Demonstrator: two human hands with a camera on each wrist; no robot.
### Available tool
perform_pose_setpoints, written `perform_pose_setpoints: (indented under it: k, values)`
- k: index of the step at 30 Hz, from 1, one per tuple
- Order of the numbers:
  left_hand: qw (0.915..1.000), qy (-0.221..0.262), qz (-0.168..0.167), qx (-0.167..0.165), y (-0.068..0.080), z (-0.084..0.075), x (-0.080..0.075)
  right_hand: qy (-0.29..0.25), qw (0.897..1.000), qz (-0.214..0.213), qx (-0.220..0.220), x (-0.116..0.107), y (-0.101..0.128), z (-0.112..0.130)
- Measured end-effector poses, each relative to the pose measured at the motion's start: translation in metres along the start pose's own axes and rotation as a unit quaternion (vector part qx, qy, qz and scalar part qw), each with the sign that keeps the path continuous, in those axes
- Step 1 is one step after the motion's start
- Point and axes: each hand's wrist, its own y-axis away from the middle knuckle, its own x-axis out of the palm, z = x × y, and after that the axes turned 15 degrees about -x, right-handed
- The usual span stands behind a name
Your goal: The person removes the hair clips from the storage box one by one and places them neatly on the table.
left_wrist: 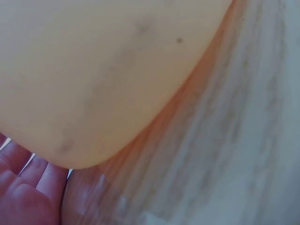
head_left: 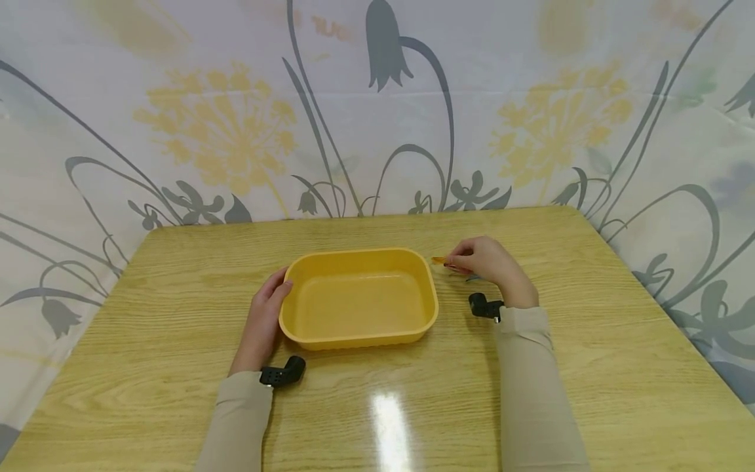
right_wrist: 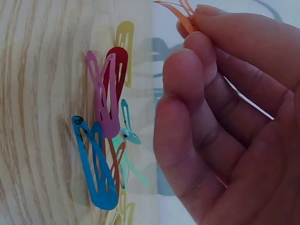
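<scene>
Right hand [head_left: 486,262] pinched an orange hair clip [head_left: 439,260] beside the yellow tray [head_left: 360,335] on the bench [head_left: 590,367]; the left hand [head_left: 265,321] lay flat against the tray's side. Left wrist view showed only tray wall. Right wrist view: such a light fingertip pinch could drop the clip onto the loose clips [right_wrist: 105,136].

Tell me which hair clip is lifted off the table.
The orange clip, pinched in the right hand; the other clips lie on the table.

My wooden table [head_left: 590,367] carries a yellow plastic tub [head_left: 360,298] near its middle. Just right of the tub lies a small heap of coloured hair clips [right_wrist: 105,140], blue, purple, red, yellow and teal, overlapping one another on the wood.
</scene>
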Motion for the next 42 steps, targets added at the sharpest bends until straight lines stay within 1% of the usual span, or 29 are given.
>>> perform_pose_setpoints:
  k: [6,12,19,22,27,31,34,37,42]
  values:
    - [1.0000,-0.002,-0.001,0.001,-0.001,0.000,0.001,0.009,1.000,0.011,0.012,0.002,0.001,-0.003]
    - [1.0000,-0.001,-0.001,-0.002,0.001,-0.001,0.001,0.017,1.000,0.020,0.015,0.004,0.000,-0.006]
    - [0.9999,0.008,0.011,0.001,0.012,-0.012,0.003,0.027,0.999,0.036,0.027,0.006,0.000,-0.008]
    - [0.9999,0.008,0.011,-0.003,0.015,-0.015,0.004,0.035,0.998,0.044,0.027,0.006,0.000,-0.009]
    - [1.0000,0.002,0.008,-0.004,0.009,-0.008,0.002,0.047,0.997,0.057,0.025,0.006,0.001,-0.009]
    - [1.0000,0.000,0.006,0.005,0.003,-0.002,0.000,0.051,0.997,0.058,0.025,0.006,0.001,-0.010]
    - [1.0000,-0.003,0.005,0.007,0.002,-0.001,-0.001,0.056,0.997,0.054,0.028,0.006,0.000,-0.011]
    - [1.0000,-0.004,0.006,0.002,0.002,-0.001,-0.001,0.061,0.996,0.052,0.030,0.007,0.001,-0.012]
    - [0.9999,-0.003,0.010,-0.009,0.016,-0.014,0.003,0.059,0.996,0.046,0.043,0.006,0.003,-0.012]
